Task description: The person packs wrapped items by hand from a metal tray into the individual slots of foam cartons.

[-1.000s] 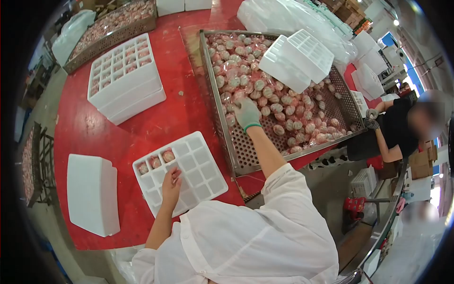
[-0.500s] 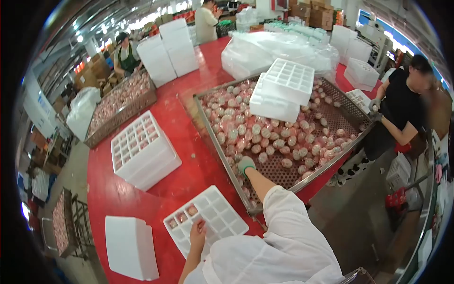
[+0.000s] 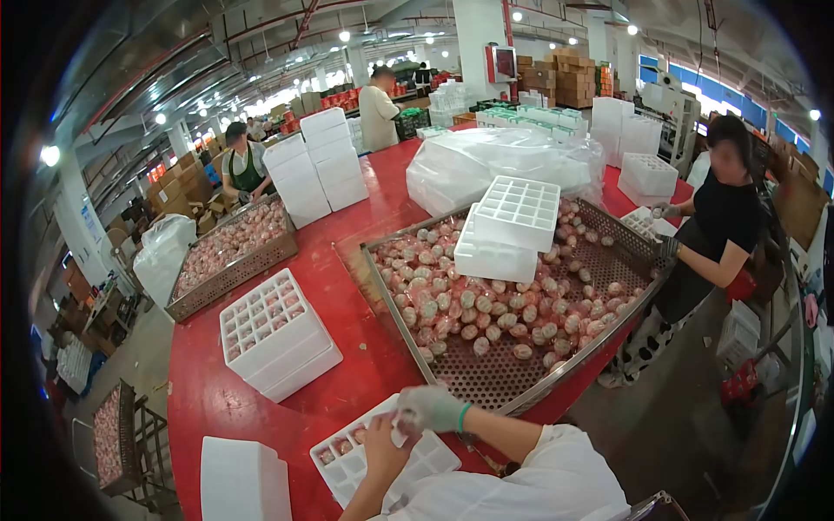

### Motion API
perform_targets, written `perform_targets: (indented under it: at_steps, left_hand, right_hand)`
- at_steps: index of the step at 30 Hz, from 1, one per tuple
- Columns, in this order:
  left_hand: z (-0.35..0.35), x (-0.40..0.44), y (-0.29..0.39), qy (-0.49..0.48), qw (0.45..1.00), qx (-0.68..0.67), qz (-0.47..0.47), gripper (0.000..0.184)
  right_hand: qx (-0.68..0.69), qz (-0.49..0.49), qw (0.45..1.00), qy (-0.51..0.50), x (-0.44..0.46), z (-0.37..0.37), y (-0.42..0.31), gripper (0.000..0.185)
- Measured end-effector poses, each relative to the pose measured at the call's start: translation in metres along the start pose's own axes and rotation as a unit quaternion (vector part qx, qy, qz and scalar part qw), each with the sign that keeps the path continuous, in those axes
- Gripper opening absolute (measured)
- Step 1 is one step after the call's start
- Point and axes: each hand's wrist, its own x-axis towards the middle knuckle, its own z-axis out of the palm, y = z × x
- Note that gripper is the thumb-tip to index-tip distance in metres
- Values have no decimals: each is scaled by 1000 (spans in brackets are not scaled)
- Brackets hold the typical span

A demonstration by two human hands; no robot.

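My left hand (image 3: 386, 450), bare, is closed over the white foam tray (image 3: 344, 474) at the table's front. Against it presses my right hand (image 3: 430, 408), in a pale glove with a green cuff. Between their fingers shows a small whitish piece, probably an egg-shaped item in clear wrap, mostly hidden. Several wrapped egg-shaped items (image 3: 327, 456) sit in compartments along the tray's left edge; my hands cover part of the tray. Beyond lies a big perforated metal bin (image 3: 395, 306) with many loose red-and-white wrapped items (image 3: 480, 346).
Two stacked foam trays (image 3: 518, 213) rest on the bin's contents. A filled tray stack (image 3: 282, 334) stands left, white foam blocks (image 3: 245, 482) nearer. Another loaded bin (image 3: 233, 282) sits at the far left edge. A co-worker (image 3: 717, 213) in black works at the bin's right.
My right hand has come out of the bin to meet my left hand over the tray. My left hand has shifted slightly right and down. The view has tilted up.
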Motion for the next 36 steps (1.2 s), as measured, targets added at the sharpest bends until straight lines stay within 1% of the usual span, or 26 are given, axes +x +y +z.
perform_targets:
  at_steps: [1, 2, 3, 4, 5, 7, 8, 10, 11, 12, 13, 14, 15, 17, 19, 20, 22, 24, 25, 27, 29, 30, 31, 32, 33, 36]
  left_hand:
    - [5, -5, -7, -50, 998, -12, -24, 44]
    - [8, -13, -12, -46, 999, -11, -25, 44]
    - [10, -20, -17, -26, 995, -54, -74, 43]
    - [9, -26, -21, -8, 988, -96, -122, 43]
    - [5, -30, -25, -5, 988, -92, -124, 43]
    - [-2, -40, -30, 79, 943, -268, -179, 33]
    - [3, -45, -37, 122, 897, -356, -231, 24]
    - [-6, -50, -41, 137, 896, -350, -235, 21]
    - [-10, -54, -43, 146, 895, -346, -239, 19]
    - [-15, -57, -43, 131, 915, -296, -242, 12]
    - [-20, -58, -39, 145, 912, -294, -248, 12]
    - [-28, -56, -29, 169, 933, -223, -228, 12]
    - [-34, -55, -22, 188, 948, -150, -208, 13]
    - [-34, -56, -22, 186, 946, -137, -228, 14]
    - [-23, -56, -31, 253, 950, -95, -153, 12]
    - [-21, -57, -31, 258, 948, -97, -158, 12]
    - [-19, -56, -31, 293, 871, -285, -271, 13]
    - [-18, -56, -32, 314, 868, -273, -270, 13]
    - [-20, -56, -33, 296, 870, -268, -289, 13]
    - [-25, -55, -31, 275, 868, -263, -320, 13]
    - [-31, -55, -24, 264, 895, -199, -298, 11]
    - [-32, -51, -24, 325, 922, -86, -194, 10]
    - [-30, -55, -32, 314, 927, -66, -192, 8]
    - [-36, -56, -32, 280, 933, -63, -218, 8]
    - [-36, -58, -35, 257, 926, -95, -260, 10]
    - [-38, -53, -47, 236, 923, -163, -255, 20]
  right_hand:
    - [-5, 6, 1000, -19, 2, 21, 0, 19]
    - [19, 0, 1000, 8, 1, 31, -3, 16]
    - [43, -6, 998, 36, 0, 40, -5, 14]
    - [93, 4, 995, 29, 2, 57, 7, 22]
    - [95, 0, 995, 28, 1, 64, 2, 22]
    - [192, 27, 977, 85, -2, 74, -4, 38]
    - [256, 52, 965, -12, -1, 69, -10, 43]
    - [356, 58, 929, -85, -7, 103, -1, 56]
    - [339, 54, 937, -66, -10, 102, -8, 61]
    - [340, 46, 936, -79, -12, 103, -15, 61]
    - [310, 49, 948, -50, -13, 103, -20, 61]
    - [278, 53, 959, -19, -12, 103, -22, 62]
    - [245, 46, 968, -21, -10, 104, -21, 61]
    - [255, 53, 965, -30, -10, 109, -22, 60]
    - [263, 66, 962, -35, -11, 110, -23, 59]
    - [237, 38, 970, -33, -11, 109, -24, 58]
    - [211, 10, 977, -34, -11, 112, -31, 57]
    - [222, 15, 974, 30, -12, 117, -42, 57]
    - [223, 17, 974, 26, -13, 115, -45, 57]
    - [262, 117, 958, -9, -10, 104, -52, 55]
    - [234, 101, 967, 2, -9, 97, -55, 51]
    - [236, 88, 968, 1, -8, 102, -49, 49]
    - [237, 70, 969, 19, -6, 107, -42, 48]
    - [240, 57, 969, 30, -6, 112, -40, 48]
    - [291, 76, 954, -15, -5, 105, -45, 47]
    - [368, 109, 920, -79, -5, 97, -56, 46]
